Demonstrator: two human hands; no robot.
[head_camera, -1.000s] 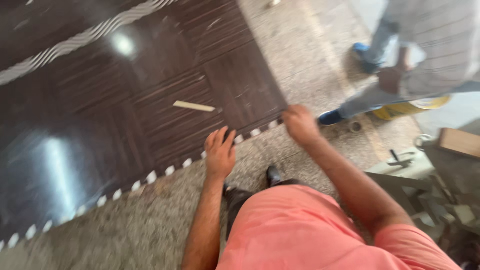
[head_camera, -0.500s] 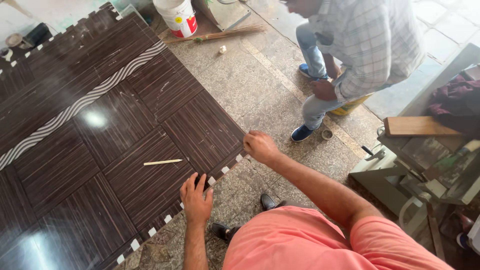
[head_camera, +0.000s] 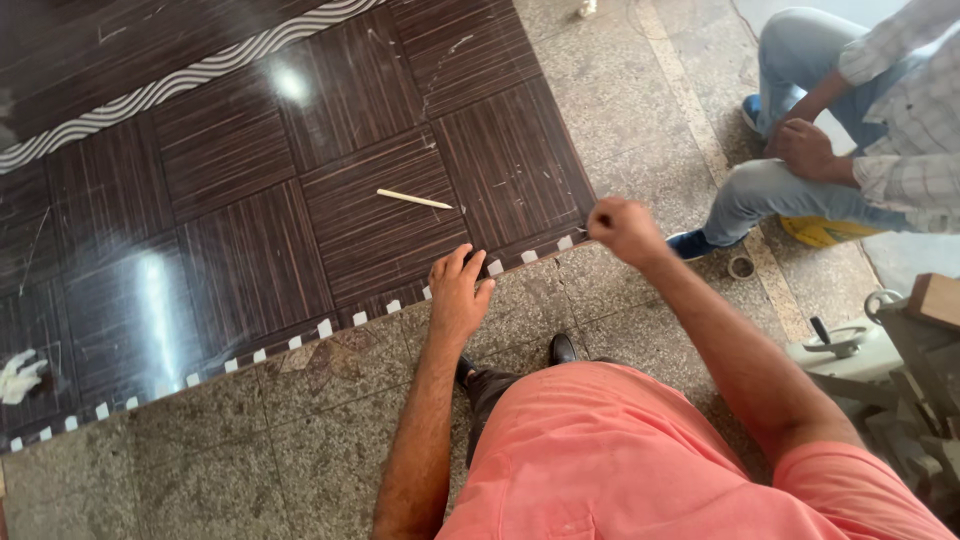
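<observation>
Both bare arms are reaching forward and down from a salmon-shirted torso: the left hand (head_camera: 458, 296) is lying flat, palm down, fingers extended and slightly spread, while the right hand (head_camera: 626, 229) is curling into a loose fist, its arm stretching out nearly straight.

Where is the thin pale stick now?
In the head view, the thin pale stick lies on the dark wood-pattern panel, just beyond the left hand.

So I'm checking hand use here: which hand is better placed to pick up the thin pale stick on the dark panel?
Probably the left hand: it rests flat at the dark panel's edge just below the stick, while the right hand is fisted farther away.
</observation>
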